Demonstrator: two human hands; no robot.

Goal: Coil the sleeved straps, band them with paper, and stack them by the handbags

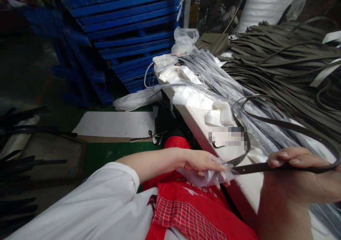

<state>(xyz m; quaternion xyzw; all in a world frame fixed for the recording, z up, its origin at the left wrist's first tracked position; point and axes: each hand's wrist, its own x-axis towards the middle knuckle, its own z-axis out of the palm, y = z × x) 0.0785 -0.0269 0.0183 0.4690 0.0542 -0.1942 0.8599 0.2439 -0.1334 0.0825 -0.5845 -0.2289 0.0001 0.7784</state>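
Note:
My left hand [204, 163] is closed around the crumpled mouth of a clear plastic sleeve [222, 174], just above my lap. One end of a dark strap with small holes [252, 168] runs into or against that plastic; which of the two is hidden by the folds. My right hand [303, 172], at the right edge, grips the same strap between thumb and fingers. From there the strap loops back over the table in wide curves. Beneath the loop lie many flat plastic sleeves [207, 73], and a pile of similar dark straps [266, 62] spreads behind them.
A white table [191, 122] runs diagonally, carrying white folded strips [220, 113] and a blurred-out flat object [227, 137]. Stacked blue pallets [128, 30] stand beyond. White board [117, 123] lies on the green floor. Dark strips [32, 129] jut in at left. A white roll [269, 5] stands at back right.

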